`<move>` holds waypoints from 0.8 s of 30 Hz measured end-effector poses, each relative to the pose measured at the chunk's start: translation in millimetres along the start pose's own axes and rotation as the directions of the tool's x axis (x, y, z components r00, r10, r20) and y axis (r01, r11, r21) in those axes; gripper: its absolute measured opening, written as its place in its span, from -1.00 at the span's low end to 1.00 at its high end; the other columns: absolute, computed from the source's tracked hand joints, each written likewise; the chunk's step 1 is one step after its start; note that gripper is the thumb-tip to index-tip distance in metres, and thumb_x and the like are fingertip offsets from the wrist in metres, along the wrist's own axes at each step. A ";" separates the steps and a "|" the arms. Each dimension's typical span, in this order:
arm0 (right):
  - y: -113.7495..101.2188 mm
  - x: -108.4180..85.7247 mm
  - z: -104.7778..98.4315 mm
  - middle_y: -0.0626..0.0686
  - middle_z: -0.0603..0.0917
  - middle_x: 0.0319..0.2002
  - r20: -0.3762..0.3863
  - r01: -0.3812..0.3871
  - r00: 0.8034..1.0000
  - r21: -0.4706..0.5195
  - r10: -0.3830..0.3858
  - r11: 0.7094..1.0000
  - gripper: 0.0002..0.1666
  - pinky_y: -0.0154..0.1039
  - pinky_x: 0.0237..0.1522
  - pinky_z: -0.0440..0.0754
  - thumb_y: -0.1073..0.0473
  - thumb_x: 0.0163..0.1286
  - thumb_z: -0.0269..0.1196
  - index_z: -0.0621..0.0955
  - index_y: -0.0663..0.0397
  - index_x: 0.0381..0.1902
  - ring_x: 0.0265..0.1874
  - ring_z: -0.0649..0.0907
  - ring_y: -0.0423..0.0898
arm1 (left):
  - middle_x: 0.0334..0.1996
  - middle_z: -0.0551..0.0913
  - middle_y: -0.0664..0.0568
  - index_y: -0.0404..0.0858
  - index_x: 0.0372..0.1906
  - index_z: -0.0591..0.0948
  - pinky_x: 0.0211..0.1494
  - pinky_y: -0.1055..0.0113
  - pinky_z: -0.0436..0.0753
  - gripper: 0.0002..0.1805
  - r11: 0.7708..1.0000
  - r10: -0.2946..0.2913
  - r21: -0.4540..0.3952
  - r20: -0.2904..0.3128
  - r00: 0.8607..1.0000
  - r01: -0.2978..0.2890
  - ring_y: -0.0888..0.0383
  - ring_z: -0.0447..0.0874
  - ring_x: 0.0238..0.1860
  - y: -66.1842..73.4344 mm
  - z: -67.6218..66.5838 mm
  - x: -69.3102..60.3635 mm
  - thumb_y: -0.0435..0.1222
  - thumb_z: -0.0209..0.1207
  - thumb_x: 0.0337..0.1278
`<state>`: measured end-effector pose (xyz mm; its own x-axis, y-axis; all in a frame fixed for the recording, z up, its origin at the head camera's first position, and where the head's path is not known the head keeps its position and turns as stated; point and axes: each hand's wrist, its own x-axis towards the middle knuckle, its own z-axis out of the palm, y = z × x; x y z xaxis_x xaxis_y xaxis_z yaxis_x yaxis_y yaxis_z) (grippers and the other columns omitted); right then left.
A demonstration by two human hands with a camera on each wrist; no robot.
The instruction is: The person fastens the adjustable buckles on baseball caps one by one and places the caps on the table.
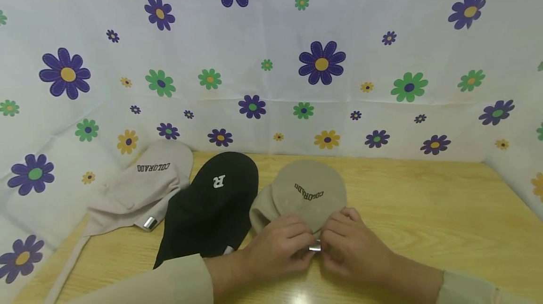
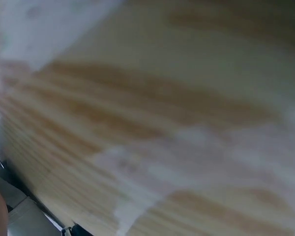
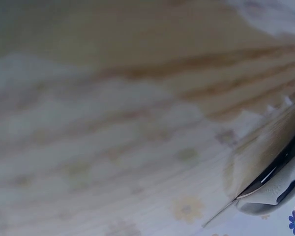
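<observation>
Both hands are at the near edge of the tan cap (image 1: 311,179), which lies on the wooden table (image 1: 424,200) with its COLORADO lettering upside down to the wearer of the camera. The left hand (image 1: 282,242) has its fingers curled in tight, pinching the cap's near edge on the left; the right hand (image 1: 355,246) pinches that edge on the right, its fingers bent just as closely. Between them a small metal buckle (image 1: 315,248) shows, while the exact fold under the fingertips is hidden by the hands. Just left of the tan cap lies a black cap (image 1: 212,209) with a white R, the left forearm crossing close by its near end. Farther left of the tan cap is a pale cap (image 1: 163,172) with a loose strap (image 1: 68,266). Behind the tan cap hangs a flowered cloth (image 1: 271,26). Both wrist views are blurred.
</observation>
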<state>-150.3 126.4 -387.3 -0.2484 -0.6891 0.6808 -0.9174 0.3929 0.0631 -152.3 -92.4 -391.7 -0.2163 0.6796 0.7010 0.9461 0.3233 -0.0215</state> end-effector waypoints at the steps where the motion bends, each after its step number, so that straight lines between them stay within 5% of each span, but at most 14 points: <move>1: -0.1 -0.3 0.0 -0.20 0.50 -0.43 0.001 0.000 1.000 -0.003 0.000 1.000 -0.78 -0.21 -0.03 0.30 0.21 -0.14 0.31 0.47 -0.10 -0.52 -0.34 0.48 -0.21 | -0.36 0.64 0.23 -0.13 -0.36 0.67 -0.07 0.49 0.55 -0.88 1.000 -0.003 0.000 0.003 1.000 0.003 0.31 0.57 -0.27 0.2 0.1 -0.2 -0.35 0.33 -0.07; 24: 1.1 -0.1 -0.2 -0.22 0.45 -0.45 0.019 -0.013 1.000 0.033 0.012 0.999 -0.76 -0.31 -0.10 0.30 0.22 -0.13 0.31 0.45 -0.10 -0.52 -0.33 0.44 -0.22 | -0.37 0.63 0.23 -0.12 -0.37 0.66 -0.06 0.49 0.55 -0.89 1.000 -0.010 0.018 0.011 1.000 0.009 0.32 0.56 -0.27 0.0 -2.0 0.7 -0.31 0.36 -0.06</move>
<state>-151.2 127.0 -387.1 -0.2651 -0.6956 0.6677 -0.9240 0.3812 0.0303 -151.9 -93.3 -389.7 -0.2280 0.6840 0.6929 0.9394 0.3417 -0.0281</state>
